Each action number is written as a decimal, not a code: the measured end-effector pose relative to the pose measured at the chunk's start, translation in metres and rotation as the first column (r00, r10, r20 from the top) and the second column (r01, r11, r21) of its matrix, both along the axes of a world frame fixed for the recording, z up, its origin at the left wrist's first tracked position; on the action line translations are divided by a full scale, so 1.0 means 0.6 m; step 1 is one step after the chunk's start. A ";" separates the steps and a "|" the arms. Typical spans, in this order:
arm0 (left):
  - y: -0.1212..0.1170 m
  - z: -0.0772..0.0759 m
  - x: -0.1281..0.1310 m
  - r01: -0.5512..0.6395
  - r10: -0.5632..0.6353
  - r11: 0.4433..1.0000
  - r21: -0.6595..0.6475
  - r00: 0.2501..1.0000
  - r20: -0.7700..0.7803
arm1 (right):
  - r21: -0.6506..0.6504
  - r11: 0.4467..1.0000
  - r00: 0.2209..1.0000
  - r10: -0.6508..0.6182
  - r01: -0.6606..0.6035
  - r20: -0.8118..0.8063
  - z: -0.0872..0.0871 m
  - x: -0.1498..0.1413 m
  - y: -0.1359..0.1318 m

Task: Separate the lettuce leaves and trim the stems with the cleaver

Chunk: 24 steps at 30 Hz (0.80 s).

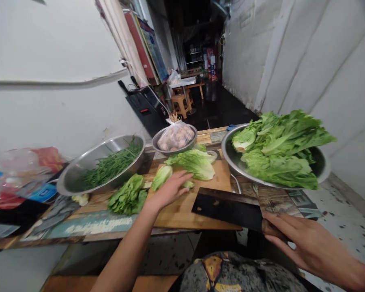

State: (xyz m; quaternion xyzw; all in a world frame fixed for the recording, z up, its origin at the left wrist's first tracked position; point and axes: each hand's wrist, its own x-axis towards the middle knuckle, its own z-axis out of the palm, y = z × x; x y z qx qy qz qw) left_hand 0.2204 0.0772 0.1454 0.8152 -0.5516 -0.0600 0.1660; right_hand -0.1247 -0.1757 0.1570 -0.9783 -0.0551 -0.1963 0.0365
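My right hand [304,239] is closed around the wooden handle of a broad dark cleaver [228,207]. The blade lies flat-side up over the right front part of a wooden cutting board [176,213]. Over the board's middle, my left hand [172,187] is stretched out with its fingers apart, beside pieces of lettuce. A pale lettuce piece [162,177] sits just left of those fingers, and a larger lettuce leaf [194,162] lies behind them. Whether the left fingertips touch the small green bit beneath them is unclear.
A steel basin [325,172] heaped with lettuce stands at the right. To the left are a basin [79,162] of long green vegetables and a lettuce bunch [128,194]. A bowl with a bag of round pale items [176,136] stands behind the board. Plastic packaging [21,170] crowds the far left.
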 end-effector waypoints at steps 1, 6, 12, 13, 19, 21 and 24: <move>-0.010 -0.009 0.004 0.012 -0.012 1.000 0.011 0.999 -0.032 | -0.025 1.000 1.000 0.007 -0.008 -0.012 -0.002 0.000 -0.001; -0.004 0.006 0.011 -0.137 0.134 0.977 -0.161 0.990 -0.034 | -0.040 0.999 0.996 0.016 -0.019 -0.091 -0.028 0.039 0.005; -0.018 0.110 -0.043 -0.320 0.324 0.890 -0.326 0.945 -0.043 | -0.008 1.000 0.979 -0.026 0.025 -0.203 -0.059 0.135 0.020; -0.031 0.122 -0.061 -0.288 0.298 0.890 -0.353 0.954 -0.028 | 0.011 0.999 0.976 -0.038 0.041 -0.213 -0.058 0.144 0.022; -0.134 0.128 -0.199 0.331 -0.268 0.838 -0.434 0.942 0.201 | 0.779 0.626 0.998 0.037 0.019 -0.054 -0.016 0.109 0.036; -0.166 0.116 -0.243 0.480 -0.423 0.780 -0.401 0.877 0.227 | 0.993 0.114 0.992 0.126 0.007 -0.022 -0.008 0.078 0.042; -0.208 0.102 -0.286 0.605 -0.551 0.717 -0.345 0.796 0.252 | 0.937 -0.348 0.994 0.105 0.005 0.034 -0.012 0.028 0.044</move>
